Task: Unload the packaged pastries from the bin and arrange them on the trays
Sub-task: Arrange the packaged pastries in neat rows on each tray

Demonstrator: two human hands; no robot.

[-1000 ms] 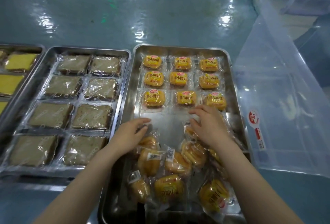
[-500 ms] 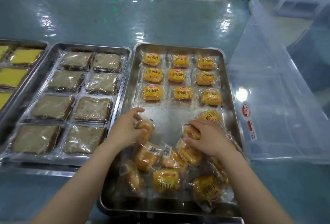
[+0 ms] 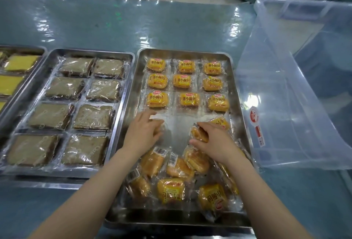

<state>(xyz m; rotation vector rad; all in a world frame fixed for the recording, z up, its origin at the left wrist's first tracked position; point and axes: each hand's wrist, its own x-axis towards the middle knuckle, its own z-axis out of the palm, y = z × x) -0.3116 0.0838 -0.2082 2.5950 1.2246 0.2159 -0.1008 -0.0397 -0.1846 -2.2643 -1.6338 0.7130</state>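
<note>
While the bin [image 3: 304, 86] sits empty at the tabletop's right edge, both hands work the right tray [image 3: 236, 90]: left hand [image 3: 142, 135] curls over a bun at its left edge, right hand [image 3: 213, 143] pinches a packaged bun [image 3: 199, 134] lying just beyond its fingertips, its long axis slanting toward the open fourth row.

Both bare forearms reach forward from the lower edge, the backs of the hands turned up. The left hand [image 3: 142, 134] has its fingers curled around a bun [image 3: 159, 127], which it mostly hides. The right hand [image 3: 215, 143] pinches another bun [image 3: 199, 134] between thumb and bent fingers.
</note>
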